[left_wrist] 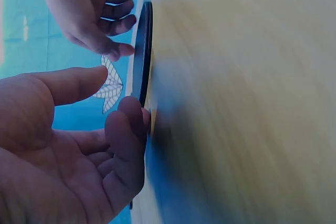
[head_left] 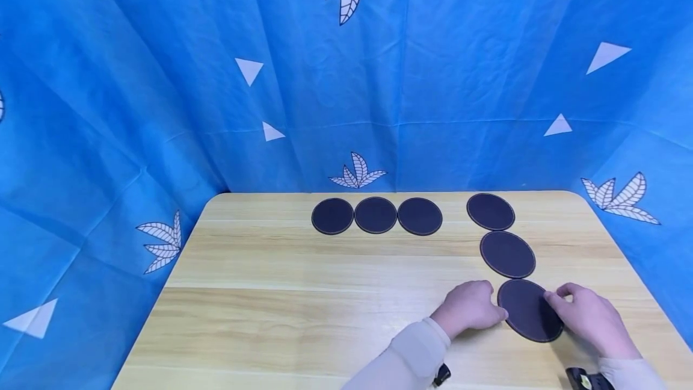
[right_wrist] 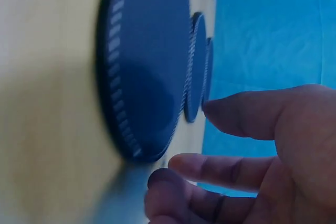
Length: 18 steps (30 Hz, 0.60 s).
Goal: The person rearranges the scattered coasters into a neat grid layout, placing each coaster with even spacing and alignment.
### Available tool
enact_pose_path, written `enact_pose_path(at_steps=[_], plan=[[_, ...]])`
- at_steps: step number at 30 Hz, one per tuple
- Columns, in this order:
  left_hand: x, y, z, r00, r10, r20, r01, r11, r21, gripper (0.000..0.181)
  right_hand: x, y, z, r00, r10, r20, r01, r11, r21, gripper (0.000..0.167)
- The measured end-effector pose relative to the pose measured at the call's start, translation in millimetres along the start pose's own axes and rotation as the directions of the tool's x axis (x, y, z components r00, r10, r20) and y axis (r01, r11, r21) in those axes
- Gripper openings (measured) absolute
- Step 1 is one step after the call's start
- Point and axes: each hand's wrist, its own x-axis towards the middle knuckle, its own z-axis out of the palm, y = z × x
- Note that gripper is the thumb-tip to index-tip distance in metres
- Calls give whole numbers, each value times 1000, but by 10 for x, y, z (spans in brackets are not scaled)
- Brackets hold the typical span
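Note:
Nearest of a column of three round dark coasters on the right of the table is a stitched-edge coaster (head_left: 527, 312), seen edge-on as a thin disc (left_wrist: 143, 56) in the left wrist view. My left hand (head_left: 472, 307) is at its left rim, with fingertips close to the edge. At the right rim is my right hand (head_left: 590, 318), its thumb near or over the edge. In the right wrist view the right hand (right_wrist: 283, 145) has loosely bent fingers beside the coaster (right_wrist: 149, 61), thumb and fingers apart. Contact is hard to tell for either hand.
Beyond the near coaster lie a middle coaster (head_left: 508, 254) and a far coaster (head_left: 490, 211). Three more coasters, including the central one (head_left: 376, 215), form a row along the back of the wooden table (head_left: 281, 312). Blue patterned cloth (head_left: 335, 89) hangs behind and at the sides.

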Motion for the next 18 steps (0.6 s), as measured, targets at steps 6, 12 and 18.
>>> enact_pose_path(at_steps=[6,12,18], plan=[[-22,95,42,1000,-9,2,9,1000,25,27,-47,81,62,1000,-1,12,1,1000,-15,64],[-52,133,64,1000,-15,-15,15,1000,12,33,-82,57,134,1000,-8,-8,8,1000,-3,65],[-61,152,98,998,-52,-25,52,998,-25,42,-126,32,178,1000,10,-1,-10,1000,29,62]])
